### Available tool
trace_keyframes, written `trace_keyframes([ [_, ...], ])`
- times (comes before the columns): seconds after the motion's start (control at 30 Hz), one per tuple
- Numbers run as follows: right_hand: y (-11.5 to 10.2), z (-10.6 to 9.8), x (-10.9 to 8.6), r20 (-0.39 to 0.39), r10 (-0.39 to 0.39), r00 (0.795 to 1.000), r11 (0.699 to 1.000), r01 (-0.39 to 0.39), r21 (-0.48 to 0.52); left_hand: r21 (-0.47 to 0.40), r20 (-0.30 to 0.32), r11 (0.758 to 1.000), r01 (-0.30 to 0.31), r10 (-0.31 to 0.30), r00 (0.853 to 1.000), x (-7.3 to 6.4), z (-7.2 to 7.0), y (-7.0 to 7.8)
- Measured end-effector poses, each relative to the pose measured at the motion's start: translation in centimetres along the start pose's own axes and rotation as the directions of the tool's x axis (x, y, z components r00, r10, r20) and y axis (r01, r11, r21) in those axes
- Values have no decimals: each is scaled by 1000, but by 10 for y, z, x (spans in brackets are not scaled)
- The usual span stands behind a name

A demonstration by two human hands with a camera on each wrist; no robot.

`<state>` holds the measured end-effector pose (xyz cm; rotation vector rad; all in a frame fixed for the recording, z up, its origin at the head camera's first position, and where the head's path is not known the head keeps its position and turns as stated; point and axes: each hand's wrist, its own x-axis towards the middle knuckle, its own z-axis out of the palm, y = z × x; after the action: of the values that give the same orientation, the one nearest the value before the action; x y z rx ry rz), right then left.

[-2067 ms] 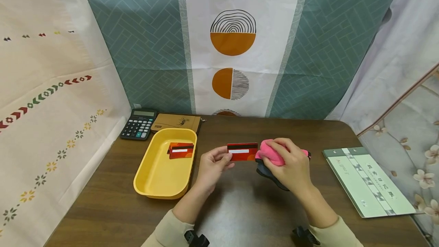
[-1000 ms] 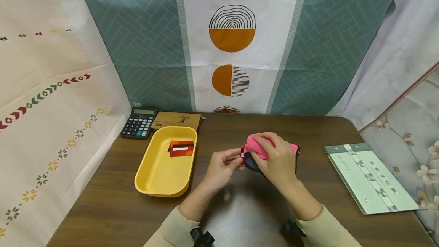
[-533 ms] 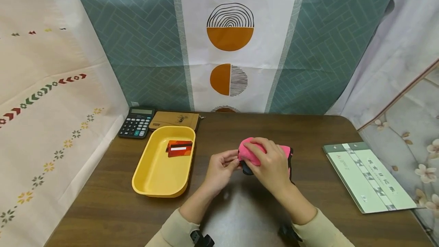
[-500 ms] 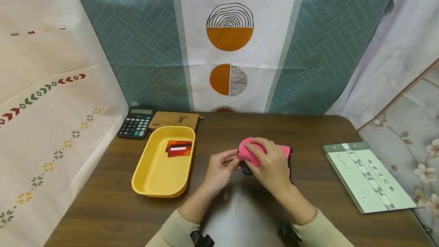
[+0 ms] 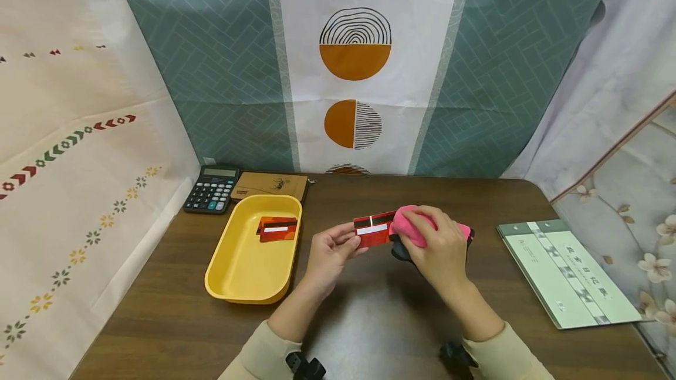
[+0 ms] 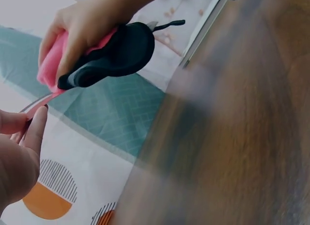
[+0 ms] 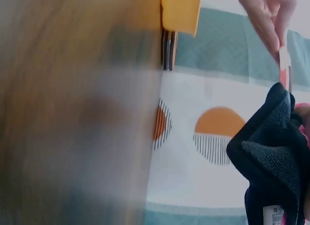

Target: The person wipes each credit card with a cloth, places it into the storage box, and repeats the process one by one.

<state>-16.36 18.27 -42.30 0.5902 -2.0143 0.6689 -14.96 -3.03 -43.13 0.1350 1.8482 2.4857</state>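
Between thumb and fingers my left hand point(image 5: 328, 255) pinches a red bank card point(image 5: 372, 231) by its left end, its black stripe and white strip showing. My right hand point(image 5: 437, 251) grips a folded cloth point(image 5: 412, 226), pink on one side and dark grey on the other. The cloth covers the card's right end. In the right wrist view the cloth's dark fleecy side point(image 7: 271, 152) hangs in folds with a white label, and the card's edge point(image 7: 285, 70) runs up from it to the left fingers. More red cards point(image 5: 278, 230) lie overlapping in the yellow tray point(image 5: 248, 274).
Behind the tray are a black calculator point(image 5: 212, 190) and a brown zip wallet point(image 5: 270, 185). A pale green notebook point(image 5: 570, 277) lies at the right of the dark wooden table point(image 5: 359, 339). Patterned cloths hang at the back and both sides.
The cloth slid left over the card until it hid it, then drew back right, baring most of the card. The left hand has shifted slightly left, and the card now tilts upward at its right.
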Motion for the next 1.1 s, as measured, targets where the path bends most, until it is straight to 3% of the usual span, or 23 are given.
trace_keyframes([
  [0.23,-12,6,-4,-13,-72,997,997,72,38,-68,-9,997,19,-19,1000,-1,6,-4],
  [0.43,2,3,2,-83,12,996,1000,-11,7,-20,-8,1000,1,-1,1000,-3,4,-1],
  [0.57,-4,3,10,-102,22,995,1000,-22,-2,24,50,999,-23,22,999,-5,8,-1],
  [0.77,-19,9,13,-64,-87,994,995,90,35,79,123,993,-85,75,990,-5,12,-2],
  [0.97,-4,6,9,-97,8,995,1000,-10,-18,72,100,992,-100,92,991,-5,1,1],
  [1.1,-1,4,1,-53,-42,998,999,41,-17,44,55,996,-75,72,996,-5,-5,2],
])
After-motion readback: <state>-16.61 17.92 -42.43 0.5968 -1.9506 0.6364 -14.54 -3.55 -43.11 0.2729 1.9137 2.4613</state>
